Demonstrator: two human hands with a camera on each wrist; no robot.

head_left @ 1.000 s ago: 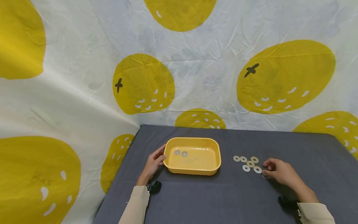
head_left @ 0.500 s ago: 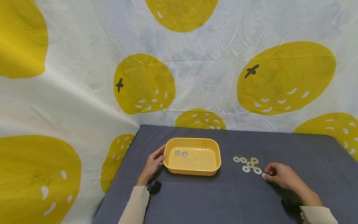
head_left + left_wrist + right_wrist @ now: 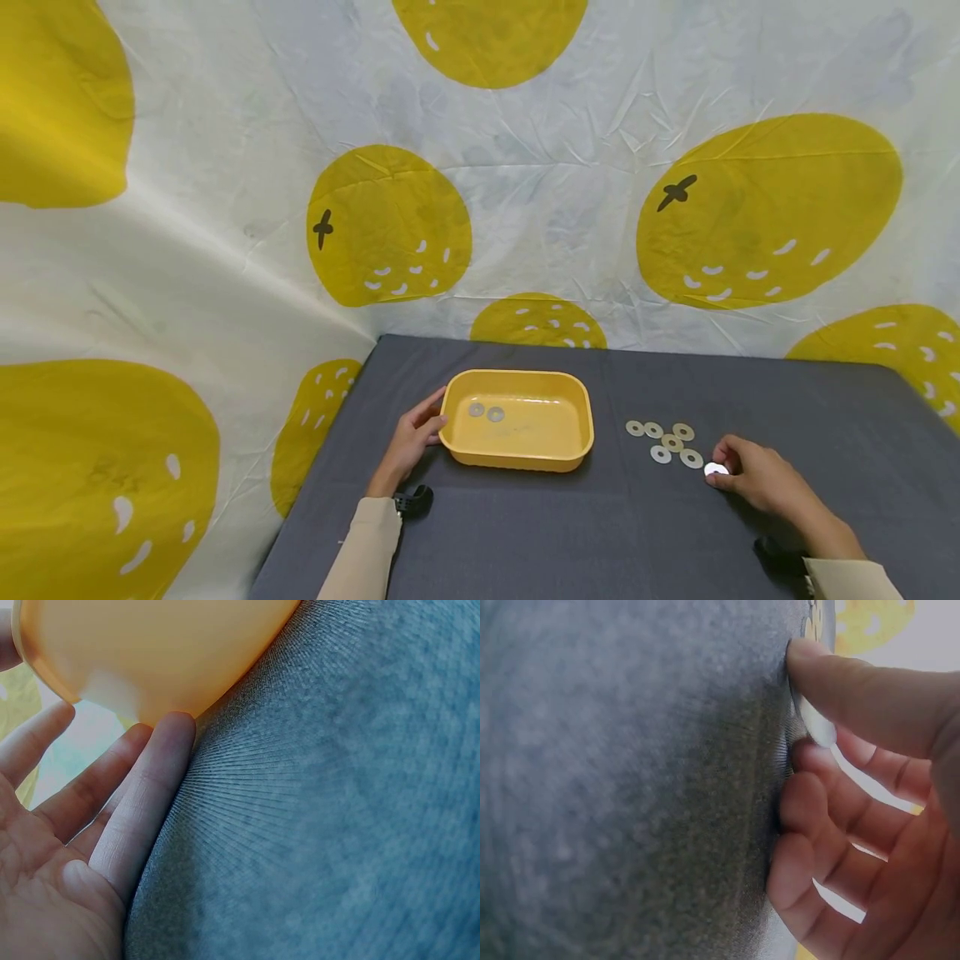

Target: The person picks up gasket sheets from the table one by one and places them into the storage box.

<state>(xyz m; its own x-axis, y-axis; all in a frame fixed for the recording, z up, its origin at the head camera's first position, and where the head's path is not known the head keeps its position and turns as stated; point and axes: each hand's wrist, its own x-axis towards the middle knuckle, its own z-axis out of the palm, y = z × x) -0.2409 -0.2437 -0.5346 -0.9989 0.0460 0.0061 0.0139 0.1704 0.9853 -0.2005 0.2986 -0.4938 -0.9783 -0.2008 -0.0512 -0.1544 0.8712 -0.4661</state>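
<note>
My left hand point(image 3: 407, 440) rests against the left end of a yellow rectangular tray point(image 3: 517, 460). Its fingers point(image 3: 142, 802) are fairly straight, with tips at the outer wall in the left wrist view. Two flat round washers point(image 3: 496, 414) lie inside the tray, towards its left. To the right, my right hand point(image 3: 761, 475) pinches a shiny metal washer point(image 3: 716, 469) between thumb and fingers, close over the cloth. In the right wrist view that washer point(image 3: 819, 726) shows tilted, partly covered by the thumb. Several more washers point(image 3: 692, 458) lie in a loose cluster just left of this hand.
A dark grey cloth point(image 3: 570, 533) covers the table. Behind and to the left hangs a white sheet point(image 3: 540, 217) printed with big yellow fruit. Cloth lies between the tray and the washer cluster. Both wrists wear black bands point(image 3: 414, 501).
My right hand has shifted slightly down and right, and the washer at its fingertips has come more into view, tilted and bright. The left hand and tray have stayed in place.
</note>
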